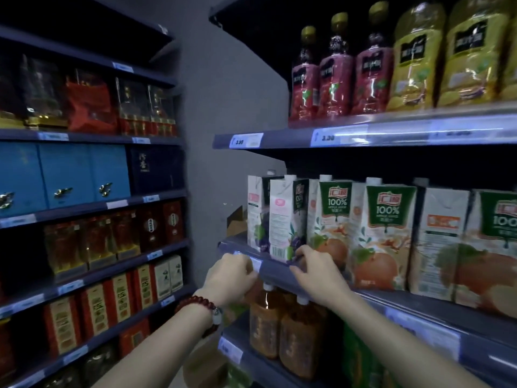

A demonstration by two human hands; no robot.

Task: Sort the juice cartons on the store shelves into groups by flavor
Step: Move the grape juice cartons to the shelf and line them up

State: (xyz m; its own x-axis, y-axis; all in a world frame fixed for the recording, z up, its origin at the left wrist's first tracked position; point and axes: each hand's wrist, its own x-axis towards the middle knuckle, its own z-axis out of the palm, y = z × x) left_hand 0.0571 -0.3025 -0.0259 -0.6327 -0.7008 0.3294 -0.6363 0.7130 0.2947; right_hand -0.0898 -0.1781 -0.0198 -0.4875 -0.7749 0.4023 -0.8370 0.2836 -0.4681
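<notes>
Open gap left of the grape carton (286, 219); apple cartons (375, 233) tightly packed rightward

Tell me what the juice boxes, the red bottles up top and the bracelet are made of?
Juice boxes: probably coated paperboard, with folded edges, flat printed sides and a slight sheen.
Red bottles: likely clear plastic wrapped in glossy film, since the light glints on them; glass cannot be ruled out.
Bracelet: round dark red beads, polished, maybe wood or stone; too small to tell.
</notes>
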